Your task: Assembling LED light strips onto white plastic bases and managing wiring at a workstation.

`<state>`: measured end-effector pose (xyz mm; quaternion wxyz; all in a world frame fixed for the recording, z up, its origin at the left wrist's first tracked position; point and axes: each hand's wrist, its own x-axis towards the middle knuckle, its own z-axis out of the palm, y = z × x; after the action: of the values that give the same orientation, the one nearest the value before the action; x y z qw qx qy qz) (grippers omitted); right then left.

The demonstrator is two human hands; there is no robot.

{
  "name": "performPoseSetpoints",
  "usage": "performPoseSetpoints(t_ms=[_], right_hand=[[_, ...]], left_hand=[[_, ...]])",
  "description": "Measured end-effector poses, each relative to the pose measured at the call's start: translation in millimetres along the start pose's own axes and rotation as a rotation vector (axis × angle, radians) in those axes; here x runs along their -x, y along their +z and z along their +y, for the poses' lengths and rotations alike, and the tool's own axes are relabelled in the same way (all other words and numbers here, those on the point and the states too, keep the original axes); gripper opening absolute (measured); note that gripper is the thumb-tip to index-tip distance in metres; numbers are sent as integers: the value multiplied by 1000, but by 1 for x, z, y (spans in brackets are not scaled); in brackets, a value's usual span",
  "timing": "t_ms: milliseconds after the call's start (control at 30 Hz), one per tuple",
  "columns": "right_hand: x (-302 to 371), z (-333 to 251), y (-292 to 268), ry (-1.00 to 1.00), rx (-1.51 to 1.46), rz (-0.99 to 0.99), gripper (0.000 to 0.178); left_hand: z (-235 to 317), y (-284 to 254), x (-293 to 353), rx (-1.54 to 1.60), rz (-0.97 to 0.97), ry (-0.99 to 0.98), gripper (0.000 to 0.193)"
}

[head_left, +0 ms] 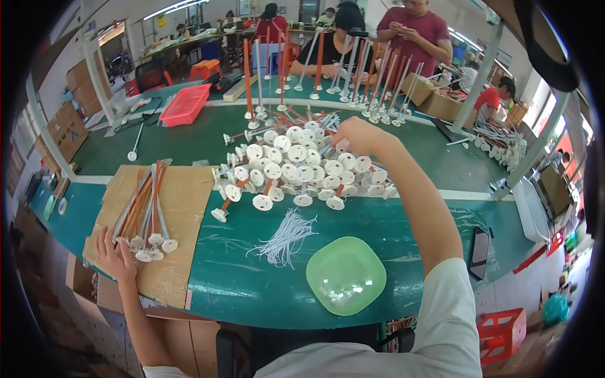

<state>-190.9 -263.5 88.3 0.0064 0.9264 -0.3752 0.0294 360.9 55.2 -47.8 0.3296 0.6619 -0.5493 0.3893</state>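
Observation:
A large heap of rods with white round end discs (296, 153) lies across the middle of the table, orange and grey shafts among them. My right hand (359, 136) reaches over the heap's right side, its fingers curled down among the discs; whatever they grip is hidden. On a flat cardboard sheet (179, 258) at the left rests a small bundle of orange and grey rods (150, 201), disc ends toward me. My left hand (115, 257) lies on the cardboard beside those discs, fingers apart and holding nothing.
Nearest me are a bunch of thin white ties (285, 239) and a glossy green bowl-like dish (346, 276). A phone (479, 252) lies at right. Upright rods (378, 88) and a red basket (185, 104) stand farther back. Across the table are other people, one standing (416, 31).

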Motion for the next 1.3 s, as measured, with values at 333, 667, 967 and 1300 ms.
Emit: performPoseSetpoints(t_ms=[333, 667, 967, 1300], right_hand=[[114, -58, -42, 47, -490, 605, 26], [176, -147, 52, -197, -637, 977, 30], [186, -146, 48, -361, -365, 913, 26], [188, -164, 60, -435, -141, 1051, 26]], left_hand=[[145, -46, -15, 997, 28, -254, 14], [392, -35, -59, 2099, -1169, -371, 48], [389, -15, -39, 2213, -1139, -373, 55], [371, -6, -39, 2377, -1164, -199, 58]])
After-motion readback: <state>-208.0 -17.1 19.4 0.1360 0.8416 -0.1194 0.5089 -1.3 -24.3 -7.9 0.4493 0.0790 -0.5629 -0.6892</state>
